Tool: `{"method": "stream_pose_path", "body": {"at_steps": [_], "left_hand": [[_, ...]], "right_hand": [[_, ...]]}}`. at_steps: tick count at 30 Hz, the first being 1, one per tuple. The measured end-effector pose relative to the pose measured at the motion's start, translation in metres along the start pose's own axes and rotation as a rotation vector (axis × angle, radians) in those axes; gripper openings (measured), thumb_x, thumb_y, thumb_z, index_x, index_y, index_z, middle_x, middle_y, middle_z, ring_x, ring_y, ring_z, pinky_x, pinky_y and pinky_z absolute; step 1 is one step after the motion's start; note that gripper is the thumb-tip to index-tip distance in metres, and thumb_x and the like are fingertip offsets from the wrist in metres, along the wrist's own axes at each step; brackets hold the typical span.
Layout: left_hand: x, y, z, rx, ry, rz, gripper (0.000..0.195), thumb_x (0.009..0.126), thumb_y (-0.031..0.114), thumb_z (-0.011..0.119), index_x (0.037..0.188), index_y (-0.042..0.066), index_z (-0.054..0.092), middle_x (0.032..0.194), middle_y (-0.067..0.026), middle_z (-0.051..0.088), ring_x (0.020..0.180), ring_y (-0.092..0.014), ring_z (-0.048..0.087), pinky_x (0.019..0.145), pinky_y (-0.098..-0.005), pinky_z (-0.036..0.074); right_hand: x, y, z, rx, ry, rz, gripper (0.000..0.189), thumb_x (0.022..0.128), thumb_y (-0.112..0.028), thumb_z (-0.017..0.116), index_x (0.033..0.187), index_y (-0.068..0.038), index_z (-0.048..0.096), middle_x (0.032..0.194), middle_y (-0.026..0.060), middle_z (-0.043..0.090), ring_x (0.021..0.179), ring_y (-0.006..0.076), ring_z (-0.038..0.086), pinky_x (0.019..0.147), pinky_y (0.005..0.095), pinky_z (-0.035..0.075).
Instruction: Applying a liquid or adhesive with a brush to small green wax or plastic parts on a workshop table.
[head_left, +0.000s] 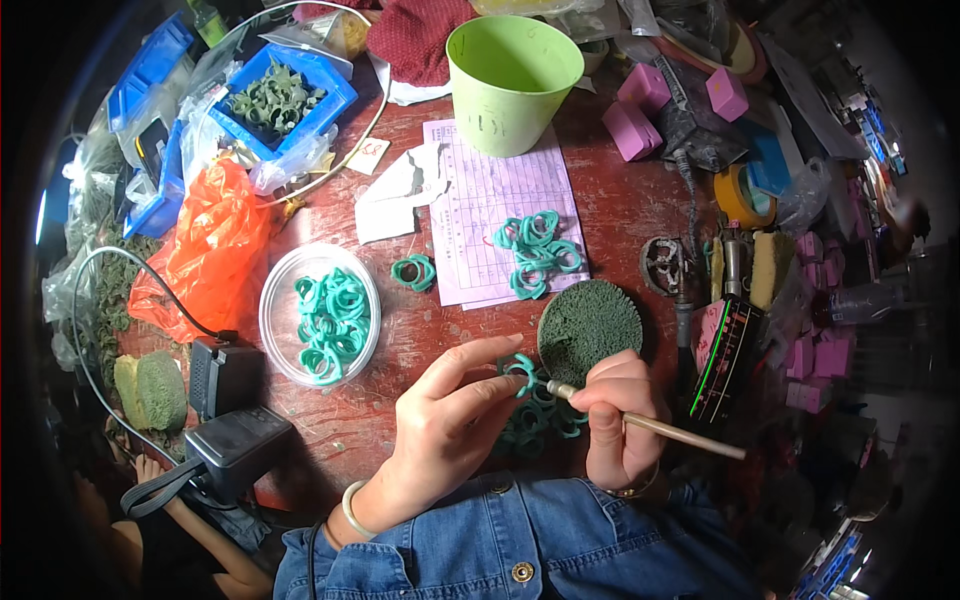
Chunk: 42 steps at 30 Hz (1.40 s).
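Note:
My left hand (442, 412) pinches a teal ring (523, 369), apparently wax, between thumb and fingers. In my right hand (626, 416) is a slim tool (694, 437) with a pale brown handle and a metal collar. Its tip is at or very close to the ring; actual contact is hard to make out. Below the hands lies a heap of similar teal rings (529, 431), partly covered by my fingers. Just beyond my right hand sits a round, dark green, rough-textured pad (589, 322). More teal rings (540, 251) rest on a pink printed form (469, 255).
A round clear plastic tub (267, 315) of teal rings stands left, near a loose ring cluster (413, 272). Farther off are a light green bucket (499, 112) and a blue bin (341, 94). A black adapter (240, 442) sits front left, beside another person's arm (206, 529).

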<state>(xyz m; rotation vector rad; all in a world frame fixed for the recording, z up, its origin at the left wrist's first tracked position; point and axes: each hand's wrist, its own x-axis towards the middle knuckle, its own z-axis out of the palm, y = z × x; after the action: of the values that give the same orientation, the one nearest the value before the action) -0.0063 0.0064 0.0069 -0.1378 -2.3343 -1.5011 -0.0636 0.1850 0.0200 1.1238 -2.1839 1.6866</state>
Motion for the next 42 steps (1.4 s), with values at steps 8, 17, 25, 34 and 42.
{"method": "stream_pose_path", "body": {"at_steps": [8,17,25,34,42], "left_hand": [[-0.001,0.005,0.0,-0.053,-0.036,-0.066,0.026,0.068,-0.009,0.078,0.092,0.001,0.071,0.111,-0.0148,0.064,0.087,-0.023,0.07,0.07,-0.0296,0.059],[-0.002,0.0,-0.002,-0.154,-0.106,-0.011,0.022,0.074,-0.01,0.073,0.094,-0.001,0.068,0.112,-0.0147,0.062,0.085,-0.023,0.069,0.068,-0.0298,0.058],[-0.001,0.002,0.002,-0.083,-0.054,-0.022,0.023,0.072,-0.01,0.073,0.093,-0.001,0.068,0.111,-0.0145,0.062,0.089,-0.024,0.068,0.069,-0.0311,0.057],[-0.001,0.001,0.0,-0.112,-0.071,-0.015,0.025,0.07,-0.01,0.074,0.092,-0.001,0.067,0.109,-0.0136,0.062,0.089,-0.024,0.067,0.069,-0.0322,0.056],[0.0,0.003,-0.002,-0.108,-0.086,-0.002,0.024,0.071,-0.011,0.073,0.092,-0.001,0.067,0.108,-0.0136,0.062,0.087,-0.023,0.067,0.069,-0.0307,0.057]], "right_hand": [[0.001,-0.001,-0.002,-0.067,0.111,-0.032,0.008,0.094,-0.006,0.055,0.096,0.0,0.059,0.086,0.0088,0.058,0.071,0.0224,0.054,0.066,0.0349,0.046],[0.004,0.005,0.004,-0.327,0.187,-0.056,0.016,0.097,-0.012,0.052,0.09,0.002,0.056,0.077,0.0102,0.055,0.069,0.023,0.052,0.062,0.0341,0.042],[-0.001,0.002,-0.006,0.174,0.063,0.117,0.006,0.095,-0.006,0.054,0.094,0.0,0.057,0.082,0.0096,0.057,0.07,0.0216,0.054,0.064,0.033,0.044],[0.001,0.004,-0.008,0.074,0.096,0.033,0.008,0.095,-0.007,0.053,0.094,0.0,0.058,0.082,0.0095,0.058,0.07,0.0219,0.054,0.064,0.0336,0.045],[0.004,0.006,0.003,-0.152,0.195,0.009,0.024,0.1,-0.019,0.049,0.084,-0.001,0.055,0.074,0.0077,0.052,0.066,0.0185,0.046,0.06,0.0306,0.037]]}}
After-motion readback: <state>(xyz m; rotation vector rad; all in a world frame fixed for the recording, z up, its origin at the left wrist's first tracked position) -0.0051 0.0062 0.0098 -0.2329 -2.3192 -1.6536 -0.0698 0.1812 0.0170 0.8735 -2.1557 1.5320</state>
